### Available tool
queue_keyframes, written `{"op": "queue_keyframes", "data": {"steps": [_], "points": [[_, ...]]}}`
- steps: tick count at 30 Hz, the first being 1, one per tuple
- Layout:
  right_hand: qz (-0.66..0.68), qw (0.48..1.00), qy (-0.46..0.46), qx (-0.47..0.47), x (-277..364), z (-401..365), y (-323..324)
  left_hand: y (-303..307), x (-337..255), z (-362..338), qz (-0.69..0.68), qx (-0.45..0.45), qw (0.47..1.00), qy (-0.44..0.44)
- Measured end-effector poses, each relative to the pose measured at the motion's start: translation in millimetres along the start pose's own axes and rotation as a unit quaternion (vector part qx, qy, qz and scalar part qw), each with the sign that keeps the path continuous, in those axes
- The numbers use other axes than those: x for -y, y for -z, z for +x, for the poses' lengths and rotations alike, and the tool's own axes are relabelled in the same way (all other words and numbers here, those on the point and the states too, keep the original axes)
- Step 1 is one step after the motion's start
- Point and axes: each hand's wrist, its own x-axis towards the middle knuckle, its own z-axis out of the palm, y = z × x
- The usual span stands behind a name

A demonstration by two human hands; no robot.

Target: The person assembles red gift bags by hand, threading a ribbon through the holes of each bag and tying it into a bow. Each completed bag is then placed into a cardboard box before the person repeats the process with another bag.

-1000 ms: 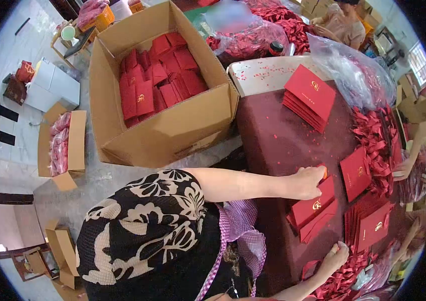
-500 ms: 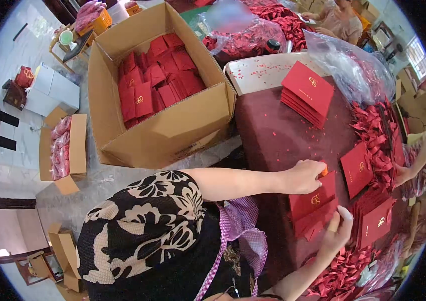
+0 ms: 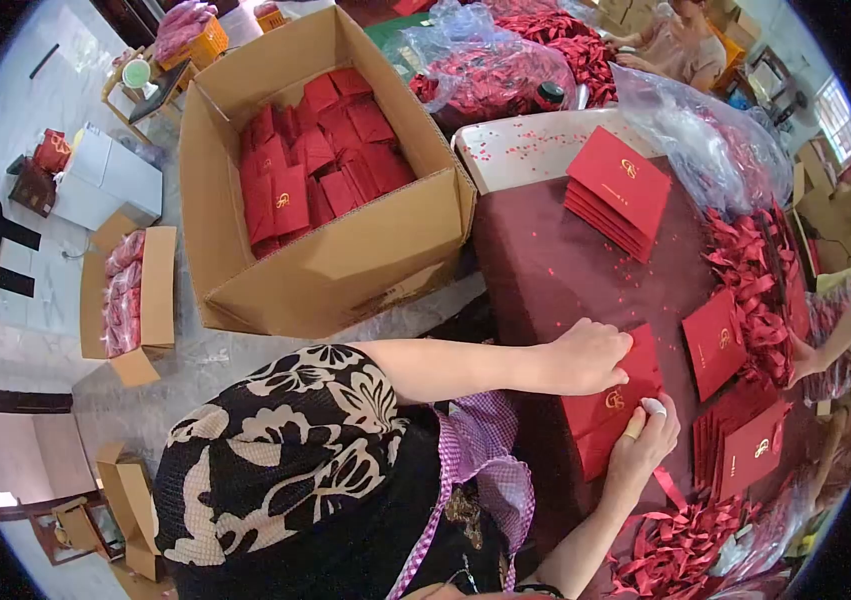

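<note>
I see the left hand (image 3: pixel 590 355) cupped over the upper end of a small bundle of red envelopes (image 3: pixel 613 398), fingers bent down onto the top one and thumb at its edge, so it has hold of the bundle. The right hand (image 3: pixel 645 440) comes up from below and grips the bundle's lower edge; one of its fingers (image 3: pixel 652 407) has a white tip and a tan wrap below it, and presses on the gold emblem side. The bundle lies on the maroon table cover (image 3: pixel 545 260), close to the table's near edge, and between my two hands. Just to the right lies a single red envelope (image 3: pixel 715 342), with a fanned stack of envelopes (image 3: pixel 750 450) below it. Loose red ribbons (image 3: pixel 753 275) run along the far side of these, and a ribbon pile (image 3: pixel 685 545) sits near the right wrist. Further up the table is a neat stack of red envelopes (image 3: pixel 620 190), next to a clear plastic bag (image 3: pixel 715 140). A co-worker's hand (image 3: pixel 805 352) rests among the ribbons at the right edge. To the left of the table stands a large open cardboard box (image 3: pixel 345 265), holding many more boxed envelopes (image 3: pixel 315 150).
</note>
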Motion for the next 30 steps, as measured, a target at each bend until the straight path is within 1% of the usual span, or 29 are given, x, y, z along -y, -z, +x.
{"op": "queue_keyframes", "data": {"steps": [2,6,11,13,15,17,18,19,20,22,30], "points": [[0.009,1.0,-0.014,-0.005,0,0,1,-2,2,-1,-0.011,0.001,1.0,-0.002],[0.025,1.0,-0.014,-0.008,-1,-1,4,-1,0,-1,-0.025,0.015,1.0,0.004],[0.085,0.995,-0.05,-0.034,-12,-6,7,-2,1,0,-0.111,0.005,0.993,0.042],[0.089,0.993,-0.065,-0.044,-17,-8,7,-3,2,2,-0.107,0.003,0.993,0.048],[0.219,0.965,-0.141,-0.038,-29,-12,1,0,0,3,-0.103,0.001,0.993,0.053],[0.215,0.967,-0.129,-0.04,-28,-13,-4,7,-6,5,-0.144,0.016,0.985,0.091],[0.211,0.97,-0.117,-0.041,-25,-12,-5,7,-7,6,-0.144,0.017,0.985,0.09],[0.174,0.979,-0.103,-0.036,-21,-13,-6,8,-8,6,-0.151,0.006,0.985,0.084],[0.174,0.979,-0.103,-0.037,-20,-13,-8,8,-9,6,-0.159,-0.006,0.984,0.078],[0.13,0.987,-0.08,-0.047,-19,-13,-10,7,-8,6,-0.155,0.001,0.985,0.073],[0.12,0.988,-0.081,-0.05,-13,-12,-9,-1,-4,5,-0.142,0.026,0.987,0.072]]}}
